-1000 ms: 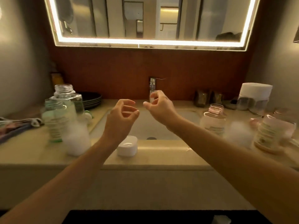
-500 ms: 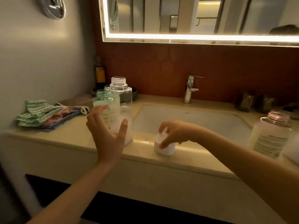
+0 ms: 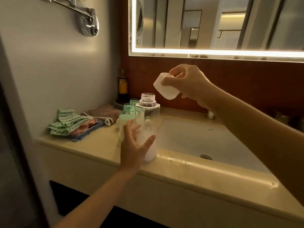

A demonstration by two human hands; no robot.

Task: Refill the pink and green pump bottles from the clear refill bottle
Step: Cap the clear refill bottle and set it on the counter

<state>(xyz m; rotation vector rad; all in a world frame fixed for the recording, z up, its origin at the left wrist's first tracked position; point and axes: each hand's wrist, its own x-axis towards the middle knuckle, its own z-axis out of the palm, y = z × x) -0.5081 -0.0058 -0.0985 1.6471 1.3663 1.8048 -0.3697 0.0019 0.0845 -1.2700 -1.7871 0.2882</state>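
The clear refill bottle (image 3: 148,122) stands uncapped on the counter's front edge, left of the basin, with white liquid in its lower half. My left hand (image 3: 134,146) is at its lower part, fingers spread around it and touching. My right hand (image 3: 187,83) holds the white cap (image 3: 165,87) in the air above and right of the bottle's neck, tilted. Just behind the clear bottle stand two green-necked bottles (image 3: 129,112), open at the top. The pink bottle is out of view.
The sink basin (image 3: 205,140) lies to the right, with its drain near the front. Folded cloths (image 3: 74,124) lie on the counter (image 3: 197,168) at the left. Dark plates and a brown bottle (image 3: 123,84) stand in the back corner. A lit mirror (image 3: 213,23) hangs above.
My right hand lifted the white cap from the counter up above the clear bottle. My left hand closed in onto the bottle's lower part. The view swung further left.
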